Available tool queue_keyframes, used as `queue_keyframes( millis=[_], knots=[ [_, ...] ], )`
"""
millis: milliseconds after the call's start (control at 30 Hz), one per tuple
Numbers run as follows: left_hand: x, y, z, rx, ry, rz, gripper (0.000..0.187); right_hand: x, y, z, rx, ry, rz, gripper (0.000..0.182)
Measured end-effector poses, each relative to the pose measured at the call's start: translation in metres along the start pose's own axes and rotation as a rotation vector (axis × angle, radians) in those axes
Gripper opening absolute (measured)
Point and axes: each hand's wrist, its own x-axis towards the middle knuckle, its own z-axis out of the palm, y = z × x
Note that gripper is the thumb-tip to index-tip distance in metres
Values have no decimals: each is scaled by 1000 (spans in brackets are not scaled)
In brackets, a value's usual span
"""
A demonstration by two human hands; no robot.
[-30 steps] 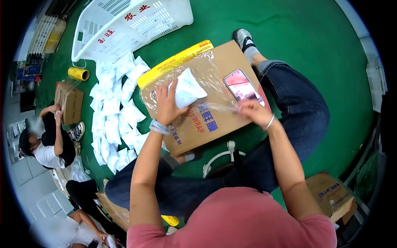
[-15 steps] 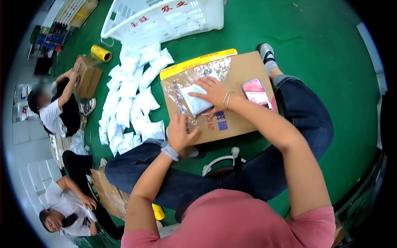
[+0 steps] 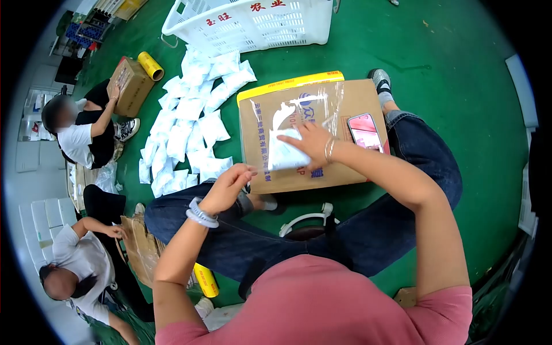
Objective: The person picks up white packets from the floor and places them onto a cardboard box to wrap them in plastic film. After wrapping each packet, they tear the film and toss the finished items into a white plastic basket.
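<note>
A white pillow-shaped packet [image 3: 286,154] lies on a printed cardboard box [image 3: 345,172] in front of me. My right hand [image 3: 313,144] is on its right part, fingers over the top and thumb at the near edge. Clear plastic film [image 3: 328,95], shiny in the light, lies on the box beyond the packet. My left hand [image 3: 229,187] is raised off the box's near left corner, thumb and fingertips pressed together; whatever is between them is too small to make out. A phone [image 3: 365,132] with a lit screen rests on the box's right side.
Several white packets [image 3: 190,109] are heaped on the green floor to the left. Behind them stands a white perforated crate [image 3: 276,31]. A yellow roll [image 3: 150,66] sits near a co-worker's box [image 3: 132,86]. Two people [image 3: 75,141] sit at the left.
My left hand has drawn back left from the box, its fingers closing together. The crumpled film around the packet no longer spreads over the box's left side. My right hand stays on the packet.
</note>
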Motion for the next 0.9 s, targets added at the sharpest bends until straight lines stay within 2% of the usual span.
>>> queue_keyframes(
  millis=[67,100,133,200,233,300,367,400,467,533,600,633,667,767,867,900],
  knots=[
    [-5,20,9,-59,-115,60,15,-9,-20,13,92,-104,-63,104],
    [-4,37,25,-182,-174,-94,13,-16,-32,22,140,-83,-116,101],
    [-2,31,46,-88,-208,39,12,-20,-39,30,191,-64,-169,99],
    [5,39,79,552,-56,430,11,-8,-38,16,521,-452,-208,81],
    [13,39,87,543,-67,431,11,-1,-28,19,566,-348,-259,77],
    [29,36,93,607,280,362,11,25,0,40,596,-53,-406,64],
    [60,28,79,541,314,264,11,42,27,17,561,-27,-318,58],
    [78,17,66,515,255,223,12,44,31,14,558,-25,-319,58],
    [112,0,49,495,205,196,13,45,38,6,436,191,32,54],
    [141,-16,43,582,208,325,13,37,29,10,314,169,117,61],
    [160,-50,52,562,298,389,14,11,21,26,243,299,17,80],
    [164,-60,57,542,381,440,15,9,24,43,192,317,-20,99],
    [165,-59,57,533,381,431,15,6,23,44,195,305,-23,99],
    [160,-55,49,381,189,253,19,-1,12,47,113,329,-38,107],
    [141,-55,55,312,123,234,20,-16,3,44,153,246,-39,103],
    [129,-50,59,313,84,236,20,-24,-7,48,210,275,-22,102]
  ],
)
